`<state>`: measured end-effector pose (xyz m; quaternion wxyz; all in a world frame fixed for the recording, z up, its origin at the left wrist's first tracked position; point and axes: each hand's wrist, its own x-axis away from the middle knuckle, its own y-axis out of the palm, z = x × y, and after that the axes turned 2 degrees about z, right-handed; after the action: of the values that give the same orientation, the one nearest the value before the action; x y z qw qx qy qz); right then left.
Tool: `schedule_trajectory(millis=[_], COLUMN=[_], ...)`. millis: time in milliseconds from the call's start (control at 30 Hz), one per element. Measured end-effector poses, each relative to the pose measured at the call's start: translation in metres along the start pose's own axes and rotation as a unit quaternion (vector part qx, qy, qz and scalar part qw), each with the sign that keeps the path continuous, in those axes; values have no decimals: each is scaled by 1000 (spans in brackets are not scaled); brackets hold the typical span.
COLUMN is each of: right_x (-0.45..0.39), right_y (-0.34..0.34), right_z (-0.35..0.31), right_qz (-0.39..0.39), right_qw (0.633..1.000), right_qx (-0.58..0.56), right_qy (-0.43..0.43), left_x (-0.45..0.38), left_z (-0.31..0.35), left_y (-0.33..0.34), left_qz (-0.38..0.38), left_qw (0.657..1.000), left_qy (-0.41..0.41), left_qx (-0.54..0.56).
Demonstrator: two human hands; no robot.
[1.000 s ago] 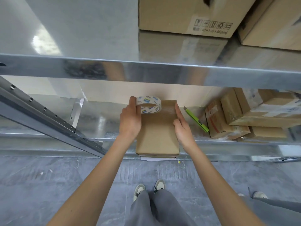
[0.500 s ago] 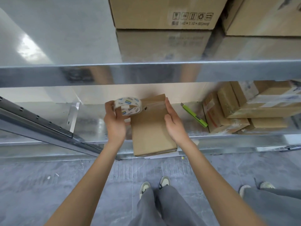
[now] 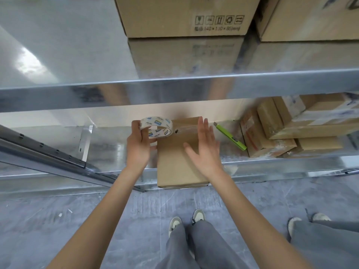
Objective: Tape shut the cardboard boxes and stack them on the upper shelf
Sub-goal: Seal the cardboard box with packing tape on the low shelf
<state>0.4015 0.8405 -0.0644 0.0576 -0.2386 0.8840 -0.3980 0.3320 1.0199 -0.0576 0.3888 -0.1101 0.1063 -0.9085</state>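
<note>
The left hand has its grip curled round the tape roll, holding it up at the far left corner of the cardboard box. A clear strip seems to run from the roll across the box's far end. The right hand is spread flat, fingers straight, over the box's right side — whether it presses the lid or hovers just above I cannot tell.

The box lies on the lower shelf, its near end jutting past the edge towards the person. That overhang looks like the weak spot: a tug on the roll with no weight from the flat hand could slide or tip the box off. The strip may also wrinkle or lift. The green cutter lies just beyond the right hand's fingertips — reaching for it means letting go of the lid.
</note>
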Motion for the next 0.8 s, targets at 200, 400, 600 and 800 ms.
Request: schedule_trajectory(millis=[200, 400, 600, 800], right_x=[6, 5, -17, -8], right_y=[4, -5, -14, 2], right_z=[9, 12, 6, 11], right_qz=[22, 47, 29, 8], right_qw=[996, 999, 997, 999], right_qx=[-83, -18, -66, -40], right_qy=[37, -5, -4, 17], left_x=[-6, -2, -2, 0], left_z=[10, 10, 11, 13], left_y=[6, 8, 1, -9], left_qz=[-74, -63, -75, -130], left_qw=[995, 992, 986, 981], left_qy=[12, 12, 21, -36], left_qx=[-59, -105, -145, -139])
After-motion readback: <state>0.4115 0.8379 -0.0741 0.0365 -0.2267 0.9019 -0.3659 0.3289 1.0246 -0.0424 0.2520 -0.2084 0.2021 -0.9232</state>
